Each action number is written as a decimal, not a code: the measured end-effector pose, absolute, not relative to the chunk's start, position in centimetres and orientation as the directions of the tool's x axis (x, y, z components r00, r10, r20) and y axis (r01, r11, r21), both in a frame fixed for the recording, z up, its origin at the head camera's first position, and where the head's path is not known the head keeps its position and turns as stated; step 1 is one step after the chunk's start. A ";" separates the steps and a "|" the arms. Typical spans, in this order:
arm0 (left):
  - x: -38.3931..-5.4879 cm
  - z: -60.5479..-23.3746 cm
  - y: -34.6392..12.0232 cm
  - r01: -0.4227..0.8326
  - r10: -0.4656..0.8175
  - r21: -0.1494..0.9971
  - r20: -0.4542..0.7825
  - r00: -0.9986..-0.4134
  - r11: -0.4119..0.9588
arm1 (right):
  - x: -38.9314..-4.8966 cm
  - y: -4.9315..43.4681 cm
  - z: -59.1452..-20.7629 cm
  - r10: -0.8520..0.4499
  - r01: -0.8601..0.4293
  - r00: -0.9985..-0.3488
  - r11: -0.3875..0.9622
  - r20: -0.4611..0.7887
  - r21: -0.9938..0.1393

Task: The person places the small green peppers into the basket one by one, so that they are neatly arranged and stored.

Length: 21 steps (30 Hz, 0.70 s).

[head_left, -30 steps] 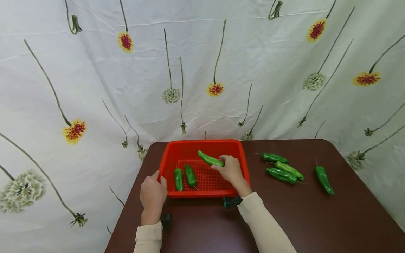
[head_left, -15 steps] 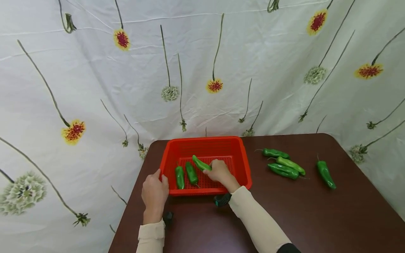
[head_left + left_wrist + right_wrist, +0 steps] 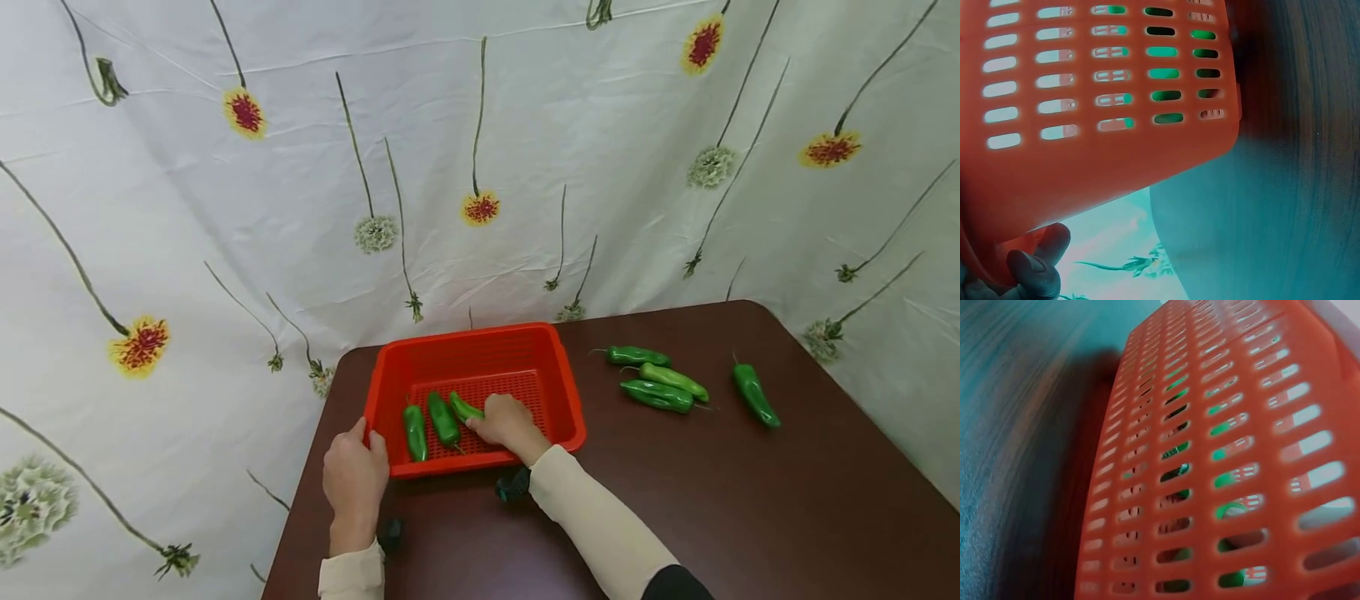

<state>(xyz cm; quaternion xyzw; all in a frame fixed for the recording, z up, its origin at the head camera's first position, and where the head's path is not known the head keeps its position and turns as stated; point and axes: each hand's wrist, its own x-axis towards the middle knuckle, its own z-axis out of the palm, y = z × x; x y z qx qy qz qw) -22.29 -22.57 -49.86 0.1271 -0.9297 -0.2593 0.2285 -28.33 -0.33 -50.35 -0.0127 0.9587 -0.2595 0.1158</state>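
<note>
A red plastic basket (image 3: 472, 337) with slotted walls stands on the table. My left hand (image 3: 356, 475) grips its left rim, and in the left wrist view the curled fingers (image 3: 1038, 265) show at that rim. Inside the basket, my right hand (image 3: 510, 423) holds a light green pepper (image 3: 465, 408) low over the floor; whether the pepper touches the floor I cannot tell. To its left lie two dark green peppers, one in the middle (image 3: 443, 419) and one by the left wall (image 3: 415, 432). The right wrist view shows mainly the basket's outer wall (image 3: 1210, 450), hiding the hand.
Right of the basket, a dark green pepper (image 3: 637, 357), a lighter one (image 3: 675, 381) and another dark one (image 3: 656, 396) lie close together. A single pepper (image 3: 756, 395) lies farther right on the brown table (image 3: 675, 483). A flowered cloth (image 3: 450, 125) hangs behind.
My right hand has lowered the light green pepper into the basket and moved left, beside the other two. The left hand has stayed on the rim. The head view has shifted slightly.
</note>
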 end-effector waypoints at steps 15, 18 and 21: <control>-22.4 -50.3 -22.8 -0.121 -0.365 0.566 0.340 -0.867 0.815 | -28.5 -0.2 -50.2 -0.111 0.021 -0.963 0.878 -0.245 -0.478; -23.0 -49.9 -23.1 -0.121 -0.373 0.608 0.307 -0.876 0.784 | -28.6 0.3 -49.7 -0.106 0.016 -0.964 0.893 -0.245 -0.450; -23.3 -49.8 -23.4 -0.124 -0.366 0.649 0.253 -0.896 0.750 | -28.0 1.4 -49.1 -0.119 -0.018 -0.974 0.889 -0.194 -0.457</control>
